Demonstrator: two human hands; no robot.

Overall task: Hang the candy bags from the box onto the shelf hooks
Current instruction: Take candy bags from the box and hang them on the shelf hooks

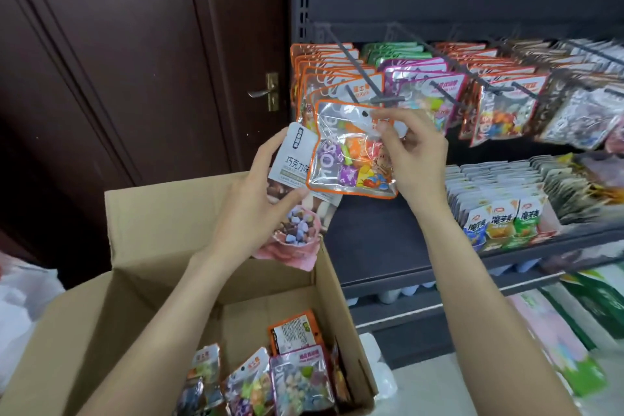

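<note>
My right hand [413, 152] pinches the top of an orange-edged candy bag [351, 159], held just below the tip of the leftmost grey hook [381, 99]. Behind it on that hook hang several matching orange bags [324, 78]. My left hand [256, 203] grips a white and pink chocolate bag [297, 176], its thumb touching the orange bag's lower left corner. The open cardboard box [162, 280] below holds several more candy bags [297, 378].
Purple bags [425, 84] and red bags [506, 101] hang on hooks to the right. A lower shelf [388, 240] carries rows of small snack packs [499, 216]. A dark wooden door [135, 61] stands at left. White plastic bags [20, 307] lie beside the box.
</note>
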